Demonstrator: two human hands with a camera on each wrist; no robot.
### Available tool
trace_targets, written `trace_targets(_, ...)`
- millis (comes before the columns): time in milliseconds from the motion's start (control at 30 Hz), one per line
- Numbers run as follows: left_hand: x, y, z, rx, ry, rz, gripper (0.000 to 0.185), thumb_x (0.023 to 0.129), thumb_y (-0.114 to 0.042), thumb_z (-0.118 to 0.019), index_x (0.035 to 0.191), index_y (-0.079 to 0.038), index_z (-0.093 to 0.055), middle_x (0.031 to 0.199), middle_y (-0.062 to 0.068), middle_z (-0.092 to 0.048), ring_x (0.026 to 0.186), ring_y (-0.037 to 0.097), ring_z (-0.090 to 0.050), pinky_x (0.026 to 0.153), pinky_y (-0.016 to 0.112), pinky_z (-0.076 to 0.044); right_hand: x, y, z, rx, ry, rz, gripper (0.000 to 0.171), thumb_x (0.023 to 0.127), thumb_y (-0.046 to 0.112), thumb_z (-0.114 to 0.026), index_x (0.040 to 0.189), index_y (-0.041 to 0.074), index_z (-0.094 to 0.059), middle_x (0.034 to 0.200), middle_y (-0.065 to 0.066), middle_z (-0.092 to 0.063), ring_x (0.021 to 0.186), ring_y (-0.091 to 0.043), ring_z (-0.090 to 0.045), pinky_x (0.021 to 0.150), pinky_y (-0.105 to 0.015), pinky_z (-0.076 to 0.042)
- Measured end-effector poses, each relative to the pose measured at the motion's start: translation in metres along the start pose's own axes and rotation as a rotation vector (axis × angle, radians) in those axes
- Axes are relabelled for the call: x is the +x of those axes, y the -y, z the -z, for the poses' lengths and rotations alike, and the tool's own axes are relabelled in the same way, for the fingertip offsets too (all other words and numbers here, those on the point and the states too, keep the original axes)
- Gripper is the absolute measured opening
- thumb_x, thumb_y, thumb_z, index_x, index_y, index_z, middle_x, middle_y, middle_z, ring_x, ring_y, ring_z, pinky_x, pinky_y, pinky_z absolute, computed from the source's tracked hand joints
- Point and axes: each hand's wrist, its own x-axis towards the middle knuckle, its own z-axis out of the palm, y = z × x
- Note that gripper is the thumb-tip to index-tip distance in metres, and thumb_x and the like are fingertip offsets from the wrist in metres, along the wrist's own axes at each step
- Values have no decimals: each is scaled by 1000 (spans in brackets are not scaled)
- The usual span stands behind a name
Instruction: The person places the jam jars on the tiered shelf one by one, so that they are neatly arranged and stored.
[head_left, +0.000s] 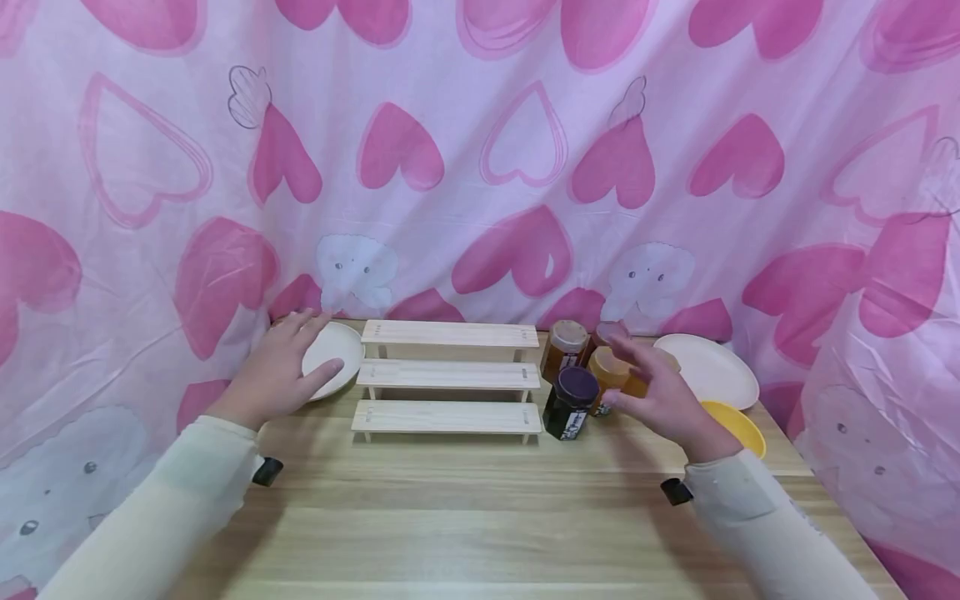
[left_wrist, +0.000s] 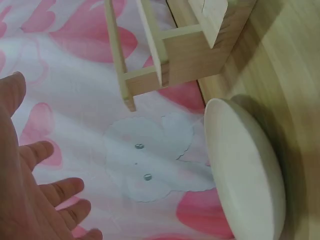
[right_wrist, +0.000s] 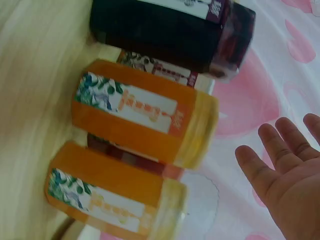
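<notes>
My left hand (head_left: 279,371) hovers with spread fingers over the near-left side of a white plate (head_left: 343,360); nothing is in it. In the left wrist view that plate (left_wrist: 245,170) stands beside the end of a wooden three-step rack (left_wrist: 187,55). My right hand (head_left: 663,400), also spread and holding nothing, is above and beside a group of jars. A dark jar with a purple lid (head_left: 576,402) stands nearest the rack. Behind it are a brown jar with a pale lid (head_left: 564,348) and an amber jar (head_left: 609,375). The right wrist view shows labelled orange jars (right_wrist: 145,110).
The three-step rack (head_left: 447,417) stands mid-table with bare shelves. At the right lie a white oval plate (head_left: 716,371) and a yellow dish (head_left: 738,429), partly behind the right hand. A pink heart-patterned curtain (head_left: 480,150) surrounds the wooden table (head_left: 465,517).
</notes>
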Motion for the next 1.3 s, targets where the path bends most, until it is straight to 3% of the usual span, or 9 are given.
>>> trace_targets(167, 3, 1, -7, -36, -44, -13, 76, 101, -44, -66, 164, -12, -38, 159, 27, -45, 148, 51, -37, 118, 70, -30, -2, -2, -11, 68, -1, -25, 82, 90, 3, -83, 159, 0, -40, 155, -28, -48, 143, -47, -47, 114, -66, -38)
trace_targets(333, 7, 1, -15, -112, -45, 3, 75, 102, -41, -65, 163, -9, -37, 161, 28, -41, 148, 51, -37, 117, 71, -31, -4, -5, -20, 94, 11, -58, 81, 90, 6, -83, 159, -1, -40, 156, -28, -48, 143, -45, -49, 114, -60, -39)
trace_targets(733, 22, -4, -35, -277, -31, 67, 72, 104, -38, -62, 163, -6, -37, 165, 26, -34, 153, 48, -31, 122, 68, -25, -4, -7, -32, 196, 36, -126, 82, 93, 7, -81, 159, -5, -35, 159, -32, -41, 149, -49, -40, 119, -60, -33)
trace_targets(1300, 44, -8, -60, -418, -18, 140, 66, 107, -34, -59, 161, -4, -37, 167, 24, -31, 159, 44, -20, 127, 64, -18, -4, -18, -51, 204, -11, -177, 77, 95, 10, -80, 158, -5, -38, 157, -31, -46, 145, -48, -45, 116, -62, -38)
